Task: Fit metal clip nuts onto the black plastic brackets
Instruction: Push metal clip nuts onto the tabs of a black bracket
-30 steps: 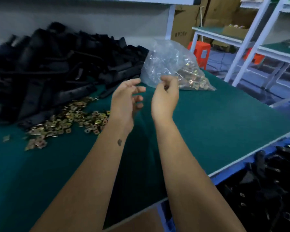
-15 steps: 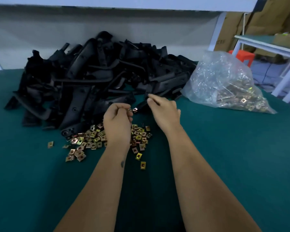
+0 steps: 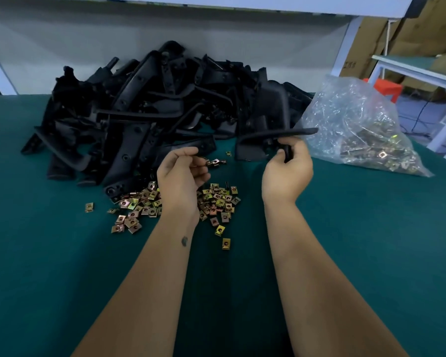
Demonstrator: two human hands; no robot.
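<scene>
Right hand (image 3: 286, 173) has its fingers (image 3: 298, 150) wrapped around a black bracket (image 3: 276, 136), lifted just off the green tabletop (image 3: 371, 240) at the front right edge of the bracket pile (image 3: 150, 112). Bracket's long flat edge runs roughly level, pointing toward the clear bag (image 3: 358, 130) of clip nuts on the right.

Left hand (image 3: 182, 173) is palm-in, fingers loosely curled, pinching one clip nut (image 3: 213, 162) at the fingertips. Nut is close to the bracket, not touching it; not fitted yet.

Loose clip nuts (image 3: 216, 202) are scattered on the tabletop under and around the left wrist, just in front of the pile. A few strays sit apart at the left and near side.
</scene>
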